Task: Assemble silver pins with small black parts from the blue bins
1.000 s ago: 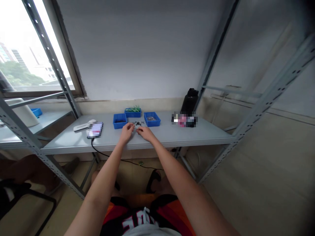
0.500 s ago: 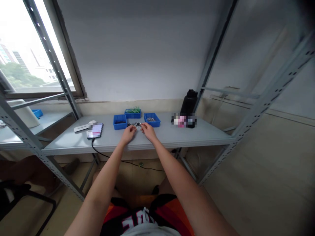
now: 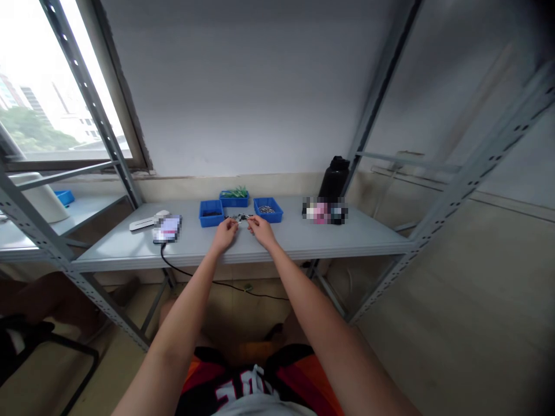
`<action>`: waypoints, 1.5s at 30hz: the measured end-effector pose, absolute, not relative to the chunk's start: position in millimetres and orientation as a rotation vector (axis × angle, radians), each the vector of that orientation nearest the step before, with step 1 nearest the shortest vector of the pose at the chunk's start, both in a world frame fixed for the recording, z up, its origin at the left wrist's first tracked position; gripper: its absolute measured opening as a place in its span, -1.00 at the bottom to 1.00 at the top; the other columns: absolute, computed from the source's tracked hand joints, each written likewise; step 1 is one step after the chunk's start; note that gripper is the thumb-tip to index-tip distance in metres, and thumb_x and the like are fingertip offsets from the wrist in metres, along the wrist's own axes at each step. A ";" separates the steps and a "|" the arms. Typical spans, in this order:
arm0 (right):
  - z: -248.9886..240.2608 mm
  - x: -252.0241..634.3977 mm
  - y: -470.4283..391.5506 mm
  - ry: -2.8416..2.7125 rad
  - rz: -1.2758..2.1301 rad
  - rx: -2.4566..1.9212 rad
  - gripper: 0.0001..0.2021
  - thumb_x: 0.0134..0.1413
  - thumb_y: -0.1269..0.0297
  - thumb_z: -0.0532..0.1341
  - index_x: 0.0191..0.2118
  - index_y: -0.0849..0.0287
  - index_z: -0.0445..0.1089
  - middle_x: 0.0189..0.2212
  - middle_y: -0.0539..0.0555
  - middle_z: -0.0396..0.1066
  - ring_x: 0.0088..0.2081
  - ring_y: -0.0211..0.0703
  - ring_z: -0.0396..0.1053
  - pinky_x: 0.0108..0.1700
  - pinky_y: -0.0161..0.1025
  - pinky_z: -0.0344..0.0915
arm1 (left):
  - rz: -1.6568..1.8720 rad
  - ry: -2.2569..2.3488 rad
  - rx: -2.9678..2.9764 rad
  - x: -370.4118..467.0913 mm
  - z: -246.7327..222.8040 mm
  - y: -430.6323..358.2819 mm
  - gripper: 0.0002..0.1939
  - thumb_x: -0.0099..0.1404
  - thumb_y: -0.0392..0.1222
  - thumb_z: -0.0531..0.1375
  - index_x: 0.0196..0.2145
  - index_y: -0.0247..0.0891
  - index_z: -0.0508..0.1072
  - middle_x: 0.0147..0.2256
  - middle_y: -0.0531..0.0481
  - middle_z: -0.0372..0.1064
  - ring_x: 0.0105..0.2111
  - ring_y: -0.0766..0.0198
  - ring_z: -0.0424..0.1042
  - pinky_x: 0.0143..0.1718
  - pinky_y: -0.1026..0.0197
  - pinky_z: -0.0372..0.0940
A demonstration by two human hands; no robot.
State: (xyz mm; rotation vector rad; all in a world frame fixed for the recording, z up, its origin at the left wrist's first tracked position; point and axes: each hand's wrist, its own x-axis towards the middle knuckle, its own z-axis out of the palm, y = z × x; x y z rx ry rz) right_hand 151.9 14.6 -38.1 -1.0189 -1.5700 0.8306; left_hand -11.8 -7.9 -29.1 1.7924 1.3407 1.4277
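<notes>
My left hand (image 3: pixel 225 233) and my right hand (image 3: pixel 261 230) face each other low over the grey tabletop, a small gap between them. Both have their fingers pinched. A thin pale piece shows at the left fingertips, and something small and dark meets the right fingertips; neither is clear enough to name. Just beyond the fingers lies a cluster of small dark and shiny parts (image 3: pixel 241 218). Around it stand a blue bin (image 3: pixel 211 221) with dark pieces, a blue bin (image 3: pixel 235 203) with green strips, and a blue bin (image 3: pixel 274 218) with small silvery metal pieces.
A phone (image 3: pixel 167 229) with a black cable (image 3: pixel 182 271) and a white device (image 3: pixel 143 224) lie on the table's left. A black bottle (image 3: pixel 334 180) stands at the right behind blurred items (image 3: pixel 321 212). Metal shelf posts (image 3: pixel 381 92) flank the table; another person's legs (image 3: pixel 56 306) show lower left.
My left hand has shifted slightly, with a thin pale piece now showing at its fingertips. My right hand stays almost in place. The bins have not moved on the table.
</notes>
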 end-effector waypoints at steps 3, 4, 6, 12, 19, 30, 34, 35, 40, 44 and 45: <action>-38.1 152.1 15.1 -1.580 0.823 -1.047 -0.83 0.13 0.16 0.13 -0.29 0.13 0.36 -0.52 -0.04 0.40 -0.51 -0.27 0.31 -0.41 -0.33 0.20 | 1.420 1.342 1.782 -11.6 -28.7 -7.5 -0.94 0.21 -0.26 0.15 -0.40 -0.28 0.40 -0.54 0.04 0.35 -0.49 0.28 0.31 -0.36 0.24 0.18; -38.0 152.2 15.0 -1.585 0.822 -1.048 -0.83 0.14 0.16 0.12 -0.29 0.13 0.37 -0.52 -0.03 0.40 -0.50 -0.26 0.31 -0.40 -0.33 0.21 | 1.416 1.339 1.779 -11.5 -28.3 -7.7 -0.94 0.21 -0.26 0.15 -0.40 -0.27 0.40 -0.54 0.04 0.35 -0.49 0.27 0.31 -0.36 0.24 0.18; -37.6 152.6 14.6 -1.596 0.820 -1.042 -0.83 0.14 0.17 0.13 -0.28 0.13 0.37 -0.51 -0.02 0.41 -0.48 -0.24 0.34 -0.38 -0.32 0.24 | 1.410 1.335 1.776 -11.4 -27.4 -8.4 -0.93 0.21 -0.24 0.14 -0.40 -0.27 0.39 -0.54 0.03 0.35 -0.49 0.27 0.32 -0.36 0.23 0.19; -35.8 154.2 13.1 -1.616 0.818 -1.038 -0.83 0.16 0.17 0.12 -0.28 0.13 0.38 -0.49 0.00 0.43 -0.44 -0.23 0.36 -0.34 -0.31 0.26 | 1.394 1.337 1.761 -10.8 -25.1 -10.7 -0.91 0.21 -0.21 0.15 -0.40 -0.27 0.39 -0.54 0.03 0.34 -0.49 0.27 0.31 -0.37 0.24 0.19; -36.9 153.6 13.1 -1.618 0.815 -1.045 -0.83 0.16 0.17 0.11 -0.29 0.13 0.37 -0.49 -0.01 0.41 -0.45 -0.23 0.35 -0.34 -0.31 0.25 | 1.385 1.356 1.750 -9.2 -20.0 -16.1 -0.90 0.20 -0.20 0.14 -0.40 -0.27 0.40 -0.54 0.02 0.35 -0.48 0.25 0.33 -0.36 0.23 0.20; -40.3 153.9 16.8 -1.628 0.815 -1.044 -0.84 0.18 0.21 0.11 -0.26 0.14 0.39 -0.50 -0.01 0.42 -0.45 -0.23 0.36 -0.33 -0.31 0.28 | 1.379 1.326 1.718 -8.6 -21.6 -13.9 -0.92 0.20 -0.22 0.15 -0.38 -0.27 0.39 -0.54 0.02 0.35 -0.49 0.26 0.34 -0.38 0.23 0.23; -40.0 154.0 16.1 -1.623 0.799 -1.062 -0.84 0.17 0.21 0.12 -0.27 0.13 0.39 -0.50 -0.01 0.42 -0.44 -0.23 0.37 -0.33 -0.31 0.28 | 1.384 1.331 1.711 -8.4 -21.4 -14.0 -0.92 0.19 -0.21 0.15 -0.40 -0.27 0.38 -0.54 0.03 0.34 -0.51 0.28 0.32 -0.38 0.23 0.21; -40.1 153.9 16.1 -1.622 0.796 -1.063 -0.84 0.17 0.21 0.12 -0.27 0.13 0.40 -0.50 -0.01 0.42 -0.44 -0.23 0.37 -0.33 -0.31 0.28 | 1.387 1.332 1.712 -8.4 -21.3 -14.4 -0.92 0.19 -0.21 0.16 -0.40 -0.27 0.38 -0.54 0.03 0.34 -0.51 0.28 0.32 -0.38 0.23 0.21; -41.2 154.1 16.9 -1.632 0.797 -1.046 -0.83 0.17 0.20 0.12 -0.26 0.13 0.40 -0.49 -0.01 0.43 -0.44 -0.23 0.37 -0.33 -0.31 0.28 | 1.391 1.331 1.719 -8.4 -20.3 -15.9 -0.92 0.20 -0.22 0.16 -0.39 -0.28 0.39 -0.54 0.03 0.35 -0.51 0.29 0.32 -0.38 0.24 0.23; -40.8 154.2 17.1 -1.635 0.800 -1.066 -0.84 0.18 0.21 0.11 -0.25 0.13 0.40 -0.49 -0.01 0.43 -0.44 -0.22 0.37 -0.34 -0.31 0.28 | 1.395 1.344 1.728 -8.2 -19.6 -16.6 -0.93 0.22 -0.24 0.15 -0.39 -0.28 0.40 -0.54 0.03 0.35 -0.51 0.29 0.33 -0.38 0.24 0.23; -40.6 154.1 17.0 -1.635 0.797 -1.075 -0.84 0.18 0.22 0.12 -0.25 0.13 0.40 -0.49 -0.01 0.43 -0.44 -0.22 0.37 -0.33 -0.31 0.28 | 1.396 1.345 1.729 -8.2 -19.3 -16.8 -0.93 0.22 -0.24 0.15 -0.38 -0.28 0.39 -0.55 0.03 0.35 -0.51 0.29 0.33 -0.39 0.25 0.23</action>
